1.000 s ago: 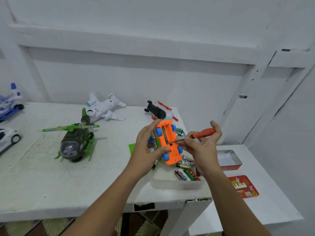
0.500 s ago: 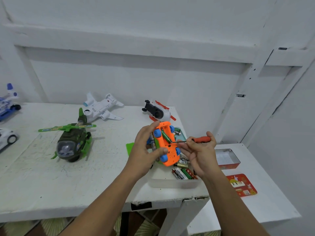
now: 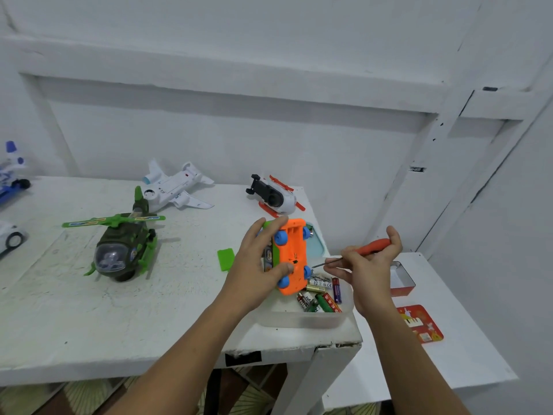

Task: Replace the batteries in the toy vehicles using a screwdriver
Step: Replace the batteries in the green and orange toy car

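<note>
My left hand (image 3: 254, 265) grips an orange toy car (image 3: 294, 253) with blue wheels, turned underside up above the table's right end. My right hand (image 3: 366, 266) holds a screwdriver (image 3: 374, 246) with an orange-red handle. Its thin metal tip points left and ends just right of the car's underside. Below the car, a clear plastic tray (image 3: 302, 320) holds several loose batteries (image 3: 324, 295). A small green cover piece (image 3: 226, 259) lies on the table just left of my left hand.
On the white table (image 3: 89, 310) stand a green helicopter (image 3: 122, 244), a white plane (image 3: 175, 190) and a white-and-red toy (image 3: 273, 194) on its side. More toys (image 3: 12, 172) sit at the left edge. A lower table on the right carries a red tin (image 3: 402, 280) and its lid (image 3: 420, 323).
The screwdriver tip has pulled back to the right, off the car's underside. My left hand has tilted the car so its battery slot shows less.
</note>
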Demonstrator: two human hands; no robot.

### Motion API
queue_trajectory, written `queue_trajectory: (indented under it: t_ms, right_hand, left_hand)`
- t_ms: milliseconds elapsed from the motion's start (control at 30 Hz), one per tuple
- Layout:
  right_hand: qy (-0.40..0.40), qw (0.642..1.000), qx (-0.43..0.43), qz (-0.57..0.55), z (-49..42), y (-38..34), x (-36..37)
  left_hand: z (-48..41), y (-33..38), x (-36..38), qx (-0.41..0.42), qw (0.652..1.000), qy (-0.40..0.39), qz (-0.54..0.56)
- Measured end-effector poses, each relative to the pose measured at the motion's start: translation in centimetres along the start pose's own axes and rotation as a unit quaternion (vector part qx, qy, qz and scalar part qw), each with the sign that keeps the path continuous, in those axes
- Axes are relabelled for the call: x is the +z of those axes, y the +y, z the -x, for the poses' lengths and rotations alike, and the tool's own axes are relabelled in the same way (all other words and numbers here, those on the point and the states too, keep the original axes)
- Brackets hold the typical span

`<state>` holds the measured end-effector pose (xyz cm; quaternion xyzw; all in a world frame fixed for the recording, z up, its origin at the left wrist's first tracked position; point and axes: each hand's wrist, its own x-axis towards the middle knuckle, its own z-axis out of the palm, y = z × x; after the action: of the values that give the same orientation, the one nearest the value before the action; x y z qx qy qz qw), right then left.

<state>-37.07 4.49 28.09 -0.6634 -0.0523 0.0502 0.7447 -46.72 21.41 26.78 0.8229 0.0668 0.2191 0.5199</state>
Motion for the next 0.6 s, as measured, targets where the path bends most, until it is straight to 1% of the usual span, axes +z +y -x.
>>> queue_trajectory:
  t_ms: [100,167,267,333,467,600]
  right_hand:
    - [-0.010,1.000,0.012,-0.009,-0.2,-0.2,0.0]
    - [-0.023,0.999,0.023,-0.009,-0.3,-0.5,0.0]
    - [-0.039,0.998,0.038,0.009,-0.6,-0.8,0.4]
    - [-0.048,0.997,0.052,0.014,-0.8,-0.7,1.0]
    - [-0.072,0.995,0.062,0.031,-1.1,-0.6,2.7]
    - [-0.109,0.991,0.067,0.041,-1.5,-0.8,5.0]
  left_hand:
    - [-0.1,-0.2,-0.3,-0.003,0.999,0.018,0.033]
    - [-0.2,-0.2,-0.6,-0.030,0.994,0.031,0.104]
    - [-0.4,-0.1,-1.6,-0.096,0.956,0.051,0.272]
    - [-0.5,-0.3,-2.3,-0.128,0.935,0.066,0.324]
    - [-0.6,-1.2,-3.7,-0.171,0.907,0.078,0.378]
    - [-0.6,-2.3,-5.8,-0.186,0.902,0.084,0.380]
